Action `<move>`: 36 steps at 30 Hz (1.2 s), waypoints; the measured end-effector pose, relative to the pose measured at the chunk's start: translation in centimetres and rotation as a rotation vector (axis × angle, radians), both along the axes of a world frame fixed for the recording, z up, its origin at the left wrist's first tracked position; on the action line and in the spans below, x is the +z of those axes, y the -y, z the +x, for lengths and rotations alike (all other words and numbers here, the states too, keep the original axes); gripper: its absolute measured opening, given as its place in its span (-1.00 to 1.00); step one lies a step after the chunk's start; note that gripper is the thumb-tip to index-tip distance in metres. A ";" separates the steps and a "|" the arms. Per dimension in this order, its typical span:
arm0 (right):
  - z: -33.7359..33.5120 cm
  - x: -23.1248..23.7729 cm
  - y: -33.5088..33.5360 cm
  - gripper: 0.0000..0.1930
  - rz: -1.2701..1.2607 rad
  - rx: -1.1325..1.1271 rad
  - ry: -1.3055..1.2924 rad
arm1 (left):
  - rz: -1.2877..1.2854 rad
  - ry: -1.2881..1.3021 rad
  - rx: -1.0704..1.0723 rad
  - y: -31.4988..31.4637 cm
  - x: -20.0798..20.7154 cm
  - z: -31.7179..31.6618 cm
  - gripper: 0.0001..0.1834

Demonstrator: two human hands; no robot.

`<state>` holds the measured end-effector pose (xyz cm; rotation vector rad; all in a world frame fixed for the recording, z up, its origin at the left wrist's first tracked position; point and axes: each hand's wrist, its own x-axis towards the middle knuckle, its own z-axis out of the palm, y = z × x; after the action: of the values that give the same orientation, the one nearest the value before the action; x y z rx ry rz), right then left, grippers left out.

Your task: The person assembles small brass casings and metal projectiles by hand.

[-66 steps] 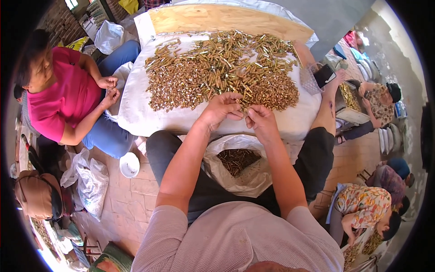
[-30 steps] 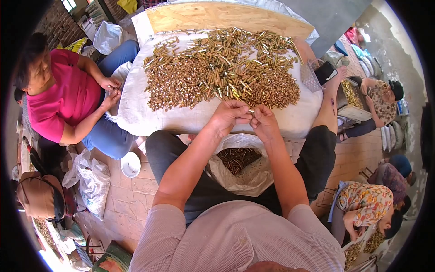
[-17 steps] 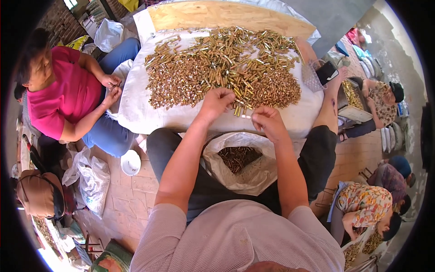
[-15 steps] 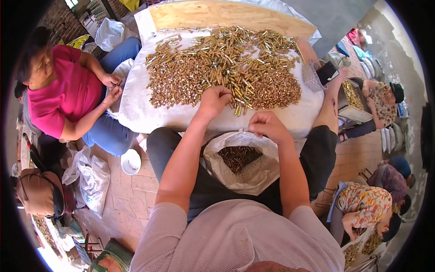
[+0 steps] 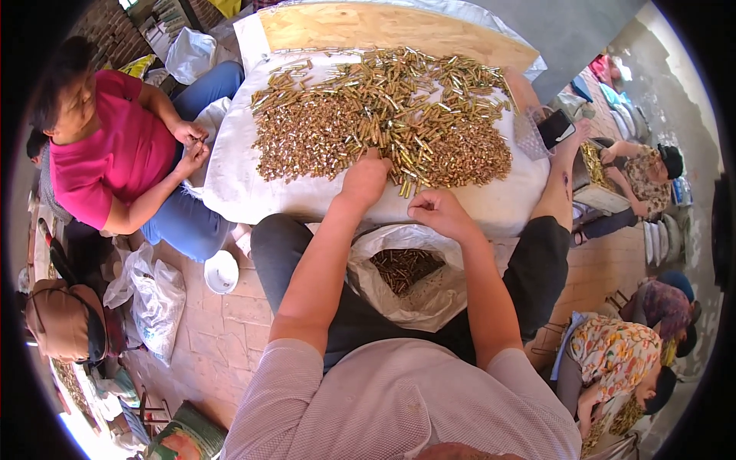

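Small brass-coloured metal pieces (image 5: 310, 138) are heaped on a white-covered table (image 5: 261, 201) in front of me. Longer slim tubes (image 5: 460, 77) lie at the back and through the middle, shorter bits to the left and right. My left hand (image 5: 366, 181) is at the heap's near edge, its fingers bent together into the middle tubes; what they pinch is hidden. Closer to me, my right hand (image 5: 442, 214) hovers over the table's near edge, thumb and fingers pinched; anything in them is too small to name. Below it, an opened white sack (image 5: 418, 307) between my legs holds thin dark copper-coloured pieces (image 5: 402, 268).
A wooden board (image 5: 399, 27) edges the table's far side. At the right corner a phone (image 5: 555, 128) lies by a clear plastic container (image 5: 529, 132). A person in pink (image 5: 115, 146) sits at left, near a white bucket (image 5: 221, 273). Other people work at right.
My left hand has moved slightly forward and right, its fingers into the tubes. My right hand has shifted a little left, still pinched.
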<state>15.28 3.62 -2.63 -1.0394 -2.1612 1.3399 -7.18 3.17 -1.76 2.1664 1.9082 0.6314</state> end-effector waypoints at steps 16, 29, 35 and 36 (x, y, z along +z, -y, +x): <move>-6.1 -0.4 -0.4 -0.88 0.625 -0.047 0.509 | -0.040 0.333 0.007 0.2 0.7 -2.1 -0.87; -0.9 4.0 -0.1 -0.88 -0.290 -0.411 -0.488 | -0.366 1.139 -0.169 1.2 3.9 0.2 -0.80; 1.3 4.0 0.3 -0.87 -0.515 -0.425 -0.787 | -0.432 1.123 -0.261 1.4 3.7 2.2 -0.78; 1.3 4.0 0.5 -0.87 -0.492 -0.420 -0.775 | -0.438 1.143 -0.264 1.4 3.6 2.5 -0.78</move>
<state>16.57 3.17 1.41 -0.8556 -1.0191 1.7156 -4.66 1.80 1.81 1.2503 0.9860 0.9747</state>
